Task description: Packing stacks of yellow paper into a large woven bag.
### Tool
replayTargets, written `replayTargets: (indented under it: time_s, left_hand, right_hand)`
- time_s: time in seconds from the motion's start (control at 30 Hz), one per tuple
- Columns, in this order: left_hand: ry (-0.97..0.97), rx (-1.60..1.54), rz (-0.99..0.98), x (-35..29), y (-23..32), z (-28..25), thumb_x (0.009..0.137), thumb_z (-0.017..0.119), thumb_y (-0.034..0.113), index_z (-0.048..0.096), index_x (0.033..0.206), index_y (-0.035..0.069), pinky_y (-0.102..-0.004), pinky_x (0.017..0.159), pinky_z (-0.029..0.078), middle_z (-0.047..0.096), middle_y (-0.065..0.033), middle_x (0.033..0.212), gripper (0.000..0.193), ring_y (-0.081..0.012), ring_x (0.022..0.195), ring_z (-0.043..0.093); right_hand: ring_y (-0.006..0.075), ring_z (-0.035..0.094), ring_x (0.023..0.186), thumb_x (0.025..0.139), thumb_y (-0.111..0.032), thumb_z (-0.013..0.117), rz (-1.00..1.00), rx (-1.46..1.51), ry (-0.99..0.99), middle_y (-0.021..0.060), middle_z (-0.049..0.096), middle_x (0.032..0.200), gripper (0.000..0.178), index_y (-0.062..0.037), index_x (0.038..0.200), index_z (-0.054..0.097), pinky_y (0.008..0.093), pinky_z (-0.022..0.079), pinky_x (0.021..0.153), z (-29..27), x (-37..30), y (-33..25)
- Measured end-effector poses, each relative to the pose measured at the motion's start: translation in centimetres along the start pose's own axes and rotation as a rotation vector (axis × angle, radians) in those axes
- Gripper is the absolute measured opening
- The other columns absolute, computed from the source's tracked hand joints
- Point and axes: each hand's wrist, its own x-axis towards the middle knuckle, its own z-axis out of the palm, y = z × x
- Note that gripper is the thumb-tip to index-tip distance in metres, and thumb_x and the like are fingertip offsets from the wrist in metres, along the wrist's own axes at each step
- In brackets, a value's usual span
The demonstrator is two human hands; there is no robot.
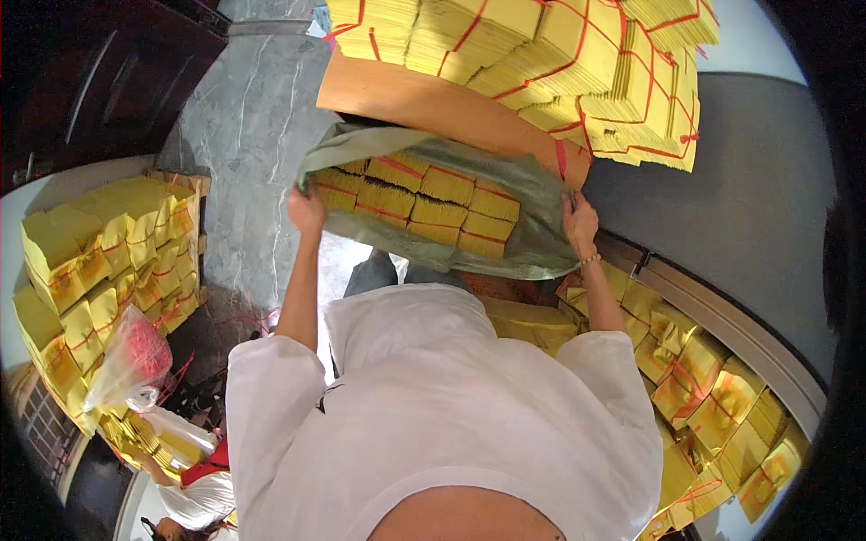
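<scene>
White shirt (442, 424) fills the lower middle of the view, nearest the camera, with a small dark mark on its left side. Beyond its hem, dark trousers (368, 275) show just below a green sack (541, 225).

The left hand (307, 209) is curled closed around the sack's rim at its left end. The right hand (580, 225) grips the rim at the right end, fingers bent over the cloth and partly hidden by it; a beaded bracelet (590, 261) circles that wrist. Between the two hands the sack's mouth is spread into a long, wide oval, sagging along the near side.

Inside the sack, yellow bundles (437, 209) lie packed side by side in two rows, with red ties across them. The sack is in front of the body, near an orange-brown board (424, 95). On that board a tall stack (550, 45) of yellow paper rises out of the top of the view, bound with red string.

To the left, past grey veined flooring (244, 117), another pile (117, 243) of yellow blocks stands several layers high. Just beside it is a clear bag (147, 350) with something pink in it. Below the bag, at the lower left, a co-worker (200, 500) in white and red has an arm reaching toward yellow paper. On the right, more tied blocks (713, 388) run along a dark panel (740, 198).
</scene>
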Motion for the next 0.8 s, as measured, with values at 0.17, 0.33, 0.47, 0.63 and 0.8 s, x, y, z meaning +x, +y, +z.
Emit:
replayTargets:
  time_s: [0.17,0.33,0.47,0.63,0.8]
  left_hand:
    - [0.218,-0.067,0.236,3.3,-5.5,-4.7,0.084,0.059,0.033,0.061,0.091,-0.002,-0.0469,0.068,0.046,0.063,-0.0230,0.082,0.035,-0.0417,0.078,0.060]
    - [0.091,-0.046,0.060,2.3,-2.7,-6.3,0.083,0.063,0.028,0.062,0.095,-0.003,-0.0342,0.066,0.046,0.065,-0.0151,0.079,0.033,-0.0202,0.071,0.060]
    - [0.235,-0.115,0.107,2.1,-4.0,-6.2,0.082,0.063,0.035,0.062,0.092,0.000,-0.0382,0.066,0.047,0.065,-0.0184,0.079,0.036,-0.0261,0.074,0.065]
    - [0.217,-0.120,0.008,2.0,-1.1,-7.4,0.079,0.066,0.036,0.062,0.092,0.000,-0.0375,0.064,0.048,0.065,-0.0141,0.073,0.039,-0.0248,0.066,0.063]
    - [0.436,0.047,0.257,0.1,3.6,-9.8,0.078,0.066,0.030,0.061,0.101,0.004,-0.0400,0.073,0.045,0.061,-0.0132,0.085,0.035,-0.0291,0.079,0.057]
  right_hand:
    - [0.0419,0.058,0.068,0.089,-0.023,0.051,0.005,0.045,0.201,0.0262,0.057,0.070,0.021,-0.0029,0.096,0.053,0.0462,0.045,0.056,-3.5,1.1,-3.7]
    - [0.0374,0.059,0.080,0.088,-0.023,0.055,0.040,0.165,0.171,0.0234,0.059,0.085,0.023,-0.0047,0.102,0.052,0.0434,0.045,0.065,-3.7,-1.3,-6.5]
    - [0.0323,0.042,0.110,0.075,-0.030,0.069,-0.501,0.118,0.241,0.0154,0.046,0.114,0.053,-0.0064,0.117,0.047,0.0466,0.029,0.093,-3.3,-5.0,-12.8]
    - [0.0327,0.050,0.105,0.071,-0.036,0.070,-0.630,-0.008,-0.344,0.0168,0.054,0.108,0.058,-0.0052,0.116,0.050,0.0481,0.038,0.088,2.2,-10.0,-15.4]
    - [0.0296,0.063,0.081,0.081,-0.039,0.062,-0.576,0.094,-0.696,0.0186,0.064,0.087,0.047,0.0005,0.106,0.059,0.0383,0.050,0.075,2.5,-9.1,-15.0]
